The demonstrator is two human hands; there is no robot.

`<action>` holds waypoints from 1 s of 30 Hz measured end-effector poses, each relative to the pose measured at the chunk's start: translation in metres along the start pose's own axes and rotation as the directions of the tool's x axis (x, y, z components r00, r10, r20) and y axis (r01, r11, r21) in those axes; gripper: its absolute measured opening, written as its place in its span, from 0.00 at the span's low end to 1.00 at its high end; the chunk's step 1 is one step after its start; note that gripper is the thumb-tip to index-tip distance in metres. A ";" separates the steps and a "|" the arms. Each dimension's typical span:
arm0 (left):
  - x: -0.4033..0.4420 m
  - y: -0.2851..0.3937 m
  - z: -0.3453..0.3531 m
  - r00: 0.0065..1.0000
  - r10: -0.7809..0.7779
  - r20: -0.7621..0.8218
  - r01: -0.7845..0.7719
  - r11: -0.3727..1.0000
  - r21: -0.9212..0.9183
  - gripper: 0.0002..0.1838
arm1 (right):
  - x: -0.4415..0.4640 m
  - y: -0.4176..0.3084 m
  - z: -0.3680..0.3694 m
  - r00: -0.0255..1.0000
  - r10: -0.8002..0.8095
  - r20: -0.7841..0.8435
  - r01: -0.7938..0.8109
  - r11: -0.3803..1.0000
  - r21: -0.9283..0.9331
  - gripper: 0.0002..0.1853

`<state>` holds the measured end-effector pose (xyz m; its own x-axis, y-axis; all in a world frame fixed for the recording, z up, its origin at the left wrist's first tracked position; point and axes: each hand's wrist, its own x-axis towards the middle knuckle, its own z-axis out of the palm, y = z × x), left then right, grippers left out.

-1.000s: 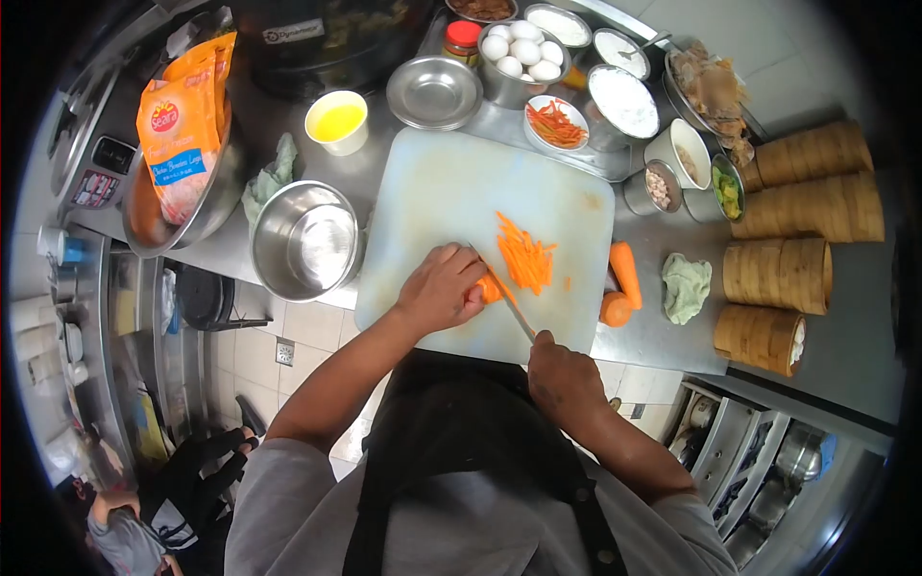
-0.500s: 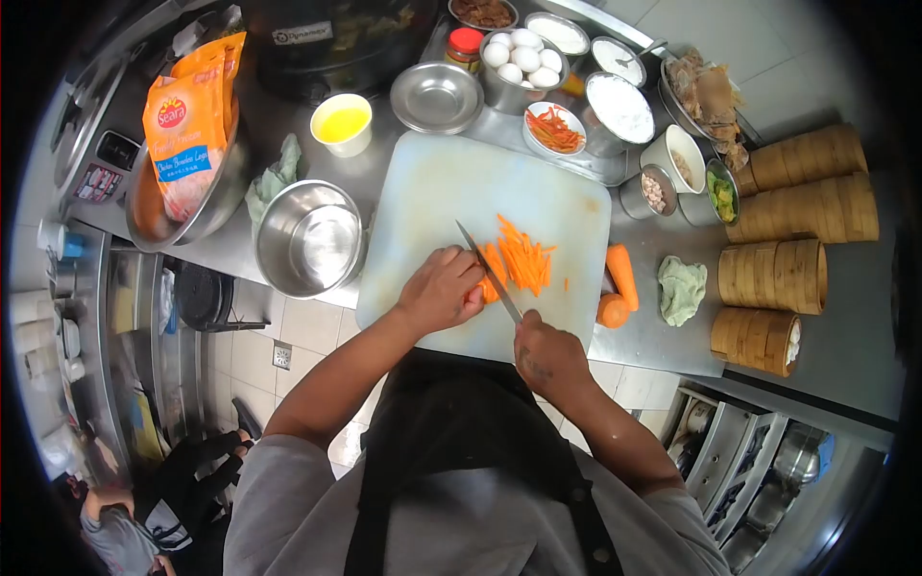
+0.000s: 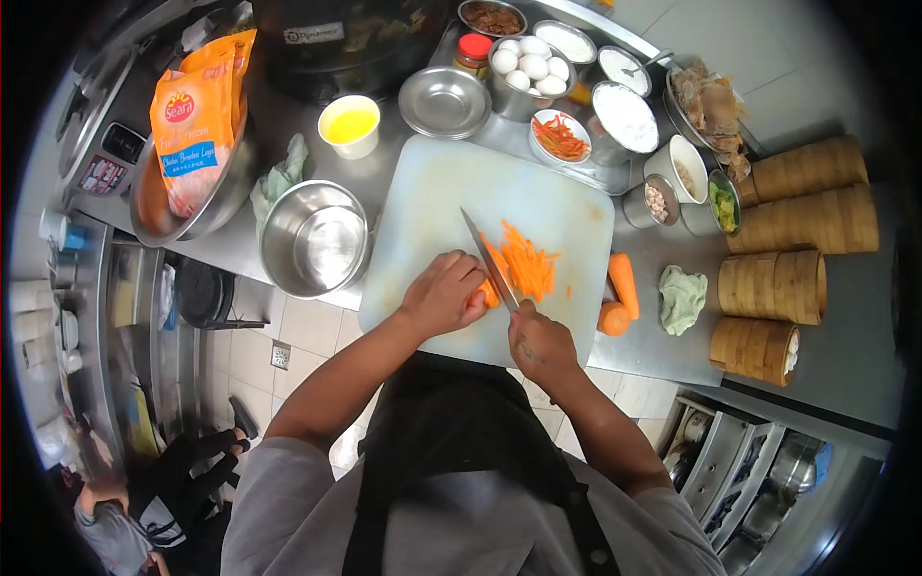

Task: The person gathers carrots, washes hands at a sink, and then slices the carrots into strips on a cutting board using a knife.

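On the white cutting board (image 3: pixel 423 192), my left hand (image 3: pixel 444 293) is closed with curled fingers over a piece of carrot (image 3: pixel 491 294), most of it hidden under the fingers. My right hand (image 3: pixel 540 343) is wrapped round the handle of a kitchen knife (image 3: pixel 491 257). The blade lies beside my left fingertips, its tip pointing away from me. A pile of carrot strips (image 3: pixel 526 265) rests just right of the blade, with a small loose bit beside it. Right of the board lie whole and cut carrots (image 3: pixel 623 286).
An empty steel bowl (image 3: pixel 316 240) stands left of the board, near a yellow-filled cup (image 3: pixel 349 127). Behind are a steel plate (image 3: pixel 445 102), a bowl of eggs (image 3: pixel 529 66) and shredded carrot (image 3: pixel 561 136). A green cloth (image 3: pixel 683 300) and bamboo steamers (image 3: pixel 770 286) sit right.
My right hand and the knife have shifted slightly forward and away from me, and the blade is more upright in view. My left hand stays on the carrot. The whole view has shifted slightly.
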<state>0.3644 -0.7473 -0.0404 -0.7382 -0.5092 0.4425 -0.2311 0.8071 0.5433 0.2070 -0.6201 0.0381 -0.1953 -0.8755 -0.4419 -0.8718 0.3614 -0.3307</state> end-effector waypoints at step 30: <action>0.003 0.003 -0.001 0.993 0.027 -0.116 -0.026 1.000 0.010 0.06 | -0.033 -0.013 -0.022 0.980 0.038 0.196 -0.015 0.993 -0.114 0.08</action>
<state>0.3616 -0.7471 -0.0371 -0.6658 -0.5186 0.5365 -0.2185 0.8230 0.5244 0.2150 -0.6033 0.0754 -0.1359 -0.7813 -0.6092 -0.9142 0.3359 -0.2269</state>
